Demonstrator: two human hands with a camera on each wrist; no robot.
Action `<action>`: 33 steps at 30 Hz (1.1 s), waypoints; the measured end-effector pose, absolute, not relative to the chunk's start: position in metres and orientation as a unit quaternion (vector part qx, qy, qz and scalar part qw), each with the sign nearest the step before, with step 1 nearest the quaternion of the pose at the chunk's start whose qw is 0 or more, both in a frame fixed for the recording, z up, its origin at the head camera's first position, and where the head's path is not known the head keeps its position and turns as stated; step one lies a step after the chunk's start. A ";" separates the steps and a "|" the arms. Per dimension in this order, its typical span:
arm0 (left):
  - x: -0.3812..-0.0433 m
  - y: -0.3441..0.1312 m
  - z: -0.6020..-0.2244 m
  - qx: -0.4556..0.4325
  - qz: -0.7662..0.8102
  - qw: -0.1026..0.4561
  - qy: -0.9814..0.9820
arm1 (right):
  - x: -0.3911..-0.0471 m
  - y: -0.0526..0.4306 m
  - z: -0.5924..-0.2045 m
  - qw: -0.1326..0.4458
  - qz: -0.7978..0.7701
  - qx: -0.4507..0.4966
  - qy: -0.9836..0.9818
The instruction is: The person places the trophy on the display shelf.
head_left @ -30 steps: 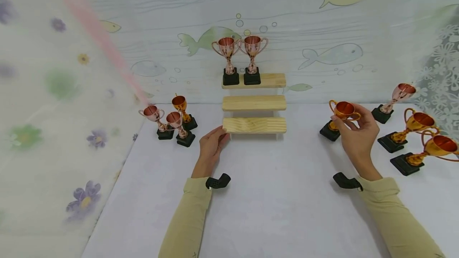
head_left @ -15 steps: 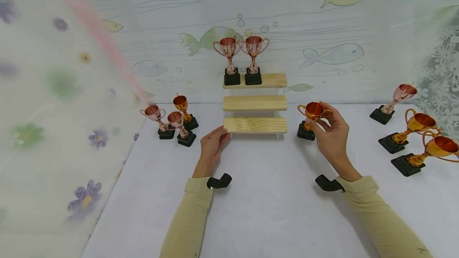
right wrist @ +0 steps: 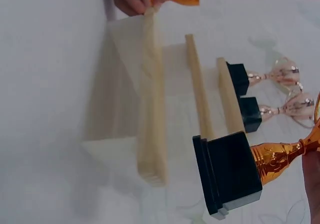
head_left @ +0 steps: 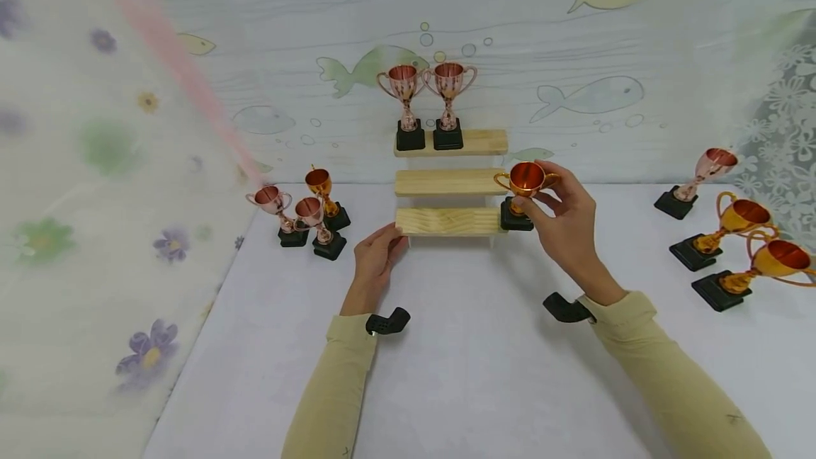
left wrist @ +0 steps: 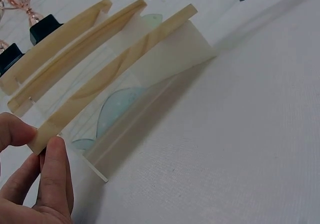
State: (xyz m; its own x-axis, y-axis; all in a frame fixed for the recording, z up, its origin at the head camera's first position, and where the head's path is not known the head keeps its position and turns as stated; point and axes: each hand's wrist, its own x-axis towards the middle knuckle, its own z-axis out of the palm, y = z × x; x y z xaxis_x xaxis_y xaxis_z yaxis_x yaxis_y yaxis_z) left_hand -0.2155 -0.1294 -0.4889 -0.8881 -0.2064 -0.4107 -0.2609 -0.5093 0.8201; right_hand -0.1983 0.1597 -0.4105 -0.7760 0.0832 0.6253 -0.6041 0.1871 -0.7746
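A three-step wooden display stand stands at the back of the table. My left hand pinches the left end of its lowest step between thumb and fingers, as the left wrist view also shows. With my right hand I hold a gold trophy cup upright by its upper part. Its black base hangs in the air by the right end of the stand. On the top step, two rose-gold trophies stand side by side at the left and middle.
To the left stand two rose-gold trophies and a gold trophy. At the right are a rose-gold trophy and two gold trophies. A fish-patterned backdrop hangs behind the white table.
My right hand has carried the gold trophy leftward from the right-hand group to the stand's right end, raising it slightly. The left hand has stayed on the lowest step.
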 end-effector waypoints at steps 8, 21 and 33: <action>-0.217 -0.132 -0.489 -0.243 0.832 0.021 0.499 | -0.225 0.148 -0.395 0.284 0.628 0.190 -0.700; -0.219 -0.130 -0.489 -0.236 0.834 0.018 0.498 | -0.271 0.145 -0.361 0.263 0.680 0.247 -0.638; -0.218 -0.130 -0.490 -0.242 0.833 0.014 0.498 | -0.306 0.148 -0.341 0.275 0.634 0.257 -0.676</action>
